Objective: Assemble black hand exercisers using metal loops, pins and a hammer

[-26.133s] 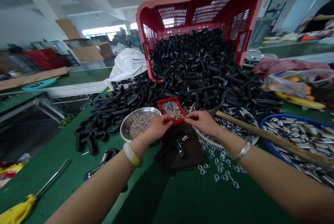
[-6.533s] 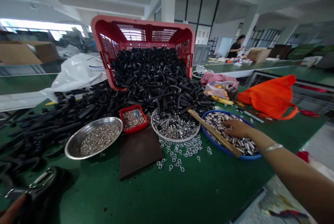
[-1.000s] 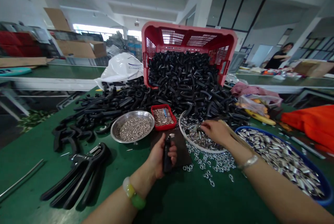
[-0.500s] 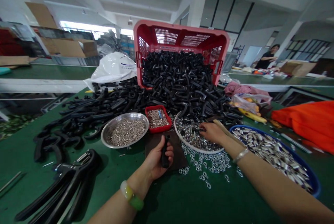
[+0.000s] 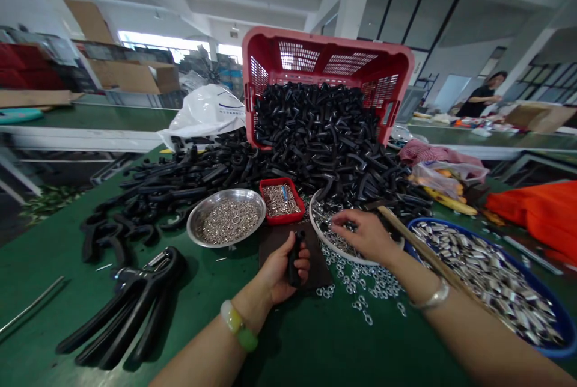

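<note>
- We close our left hand [image 5: 282, 273] around a black plastic handle [image 5: 295, 258], held upright over a dark board [image 5: 274, 240].
- Our right hand [image 5: 363, 235] hangs open, fingers loosely spread, just above steel nuts [image 5: 333, 225] in a white plate [image 5: 342, 258].

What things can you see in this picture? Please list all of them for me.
red plastic crate: one, red, tipped over behind the heap
curved plastic handles: very many, black, heaped across the green table
round steel bowl: one, silver, holding metal rings, left of centre
small plastic tray: one, red, holding metal parts, centre
round plate: one, white, holding metal nuts, right of centre
round basin: one, blue, holding metal tubes, right
wooden stick: one, brown, across the basin
flat board: one, dark brown, centre
left hand: one, gripping a handle piece, black, over the board
right hand: one, open, above the plate
</note>
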A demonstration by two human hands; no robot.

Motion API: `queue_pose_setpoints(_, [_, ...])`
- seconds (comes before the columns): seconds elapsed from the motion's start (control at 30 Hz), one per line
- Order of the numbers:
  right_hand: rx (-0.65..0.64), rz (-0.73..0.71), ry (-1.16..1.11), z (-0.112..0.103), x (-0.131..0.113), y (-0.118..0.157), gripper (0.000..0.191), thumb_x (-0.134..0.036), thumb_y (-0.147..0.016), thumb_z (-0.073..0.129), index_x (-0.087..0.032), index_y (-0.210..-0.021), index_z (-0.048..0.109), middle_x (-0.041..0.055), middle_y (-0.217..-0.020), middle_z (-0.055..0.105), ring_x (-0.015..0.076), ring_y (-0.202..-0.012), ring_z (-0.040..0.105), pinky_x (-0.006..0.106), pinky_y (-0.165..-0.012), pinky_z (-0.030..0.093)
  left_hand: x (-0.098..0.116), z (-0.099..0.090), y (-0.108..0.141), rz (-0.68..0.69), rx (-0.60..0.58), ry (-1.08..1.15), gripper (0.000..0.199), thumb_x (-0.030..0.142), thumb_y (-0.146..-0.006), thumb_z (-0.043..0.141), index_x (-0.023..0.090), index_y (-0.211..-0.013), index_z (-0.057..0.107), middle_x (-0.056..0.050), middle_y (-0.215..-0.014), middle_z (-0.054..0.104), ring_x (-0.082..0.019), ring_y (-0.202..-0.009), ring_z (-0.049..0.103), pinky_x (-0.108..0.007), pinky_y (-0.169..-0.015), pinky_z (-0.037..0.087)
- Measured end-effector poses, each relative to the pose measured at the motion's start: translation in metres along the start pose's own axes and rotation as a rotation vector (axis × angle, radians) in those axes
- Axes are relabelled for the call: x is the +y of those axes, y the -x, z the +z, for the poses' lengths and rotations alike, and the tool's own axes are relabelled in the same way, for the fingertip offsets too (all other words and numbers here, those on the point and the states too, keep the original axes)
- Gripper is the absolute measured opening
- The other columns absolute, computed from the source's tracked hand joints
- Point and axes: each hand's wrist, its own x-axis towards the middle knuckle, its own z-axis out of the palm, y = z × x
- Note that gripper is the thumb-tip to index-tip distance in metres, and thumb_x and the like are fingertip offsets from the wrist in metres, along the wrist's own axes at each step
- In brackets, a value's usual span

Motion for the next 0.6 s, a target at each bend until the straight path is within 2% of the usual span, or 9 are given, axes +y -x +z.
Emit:
queue_pose_setpoints(0.1, [-0.050, -0.149, -0.070, 0.017, -0.035, -0.007, 0.011, -0.022, -0.073, 0.058, -0.020, -0.082, 0.063, 0.0021, -0.080, 0.065, 0.0148, -0.078, 0.059, 0.028, -0.072, 0.045, -0.001, 0.000, 0.001, 0.000, 0.005, -0.004, 0.031, 0.044, -0.082, 0.044, 0.014, -0.078, 0.044, 0.005, -0.060, 0.036, 0.000, -0.041, 0.034, -0.009, -0.036, 0.026])
queue_pose_setpoints(0.17, [-0.070, -0.190, -0.059, 0.029, -0.045, -0.011, 0.011, -0.019, -0.071, 0.060, -0.019, -0.082, 0.064, 0.0029, -0.081, 0.064, 0.0150, -0.079, 0.058, 0.028, -0.072, 0.045, -0.001, 0.000, 0.001, -0.002, 0.011, -0.018, 0.032, 0.045, -0.081, 0.044, 0.014, -0.077, 0.044, 0.005, -0.061, 0.036, 0.000, -0.041, 0.034, -0.009, -0.036, 0.026])
queue_pose_setpoints(0.33, [-0.034, -0.185, -0.058, 0.041, -0.038, -0.015, 0.014, -0.017, -0.071, 0.061, -0.020, -0.084, 0.065, 0.0040, -0.089, 0.063, 0.0152, -0.086, 0.057, 0.030, -0.078, 0.045, 0.000, 0.000, 0.001, 0.004, 0.036, -0.039, 0.032, 0.045, -0.080, 0.046, 0.014, -0.074, 0.044, 0.005, -0.061, 0.036, 0.001, -0.040, 0.033, -0.009, -0.035, 0.025])
queue_pose_setpoints(0.6, [0.023, -0.193, -0.080, 0.044, -0.043, -0.014, 0.009, -0.023, -0.073, 0.060, -0.020, -0.080, 0.066, 0.0038, -0.082, 0.065, 0.0154, -0.080, 0.059, 0.030, -0.075, 0.046, 0.002, 0.000, 0.002, -0.037, 0.037, -0.064, 0.034, 0.045, -0.080, 0.046, 0.012, -0.073, 0.045, 0.004, -0.060, 0.040, 0.001, -0.038, 0.033, -0.009, -0.033, 0.026])
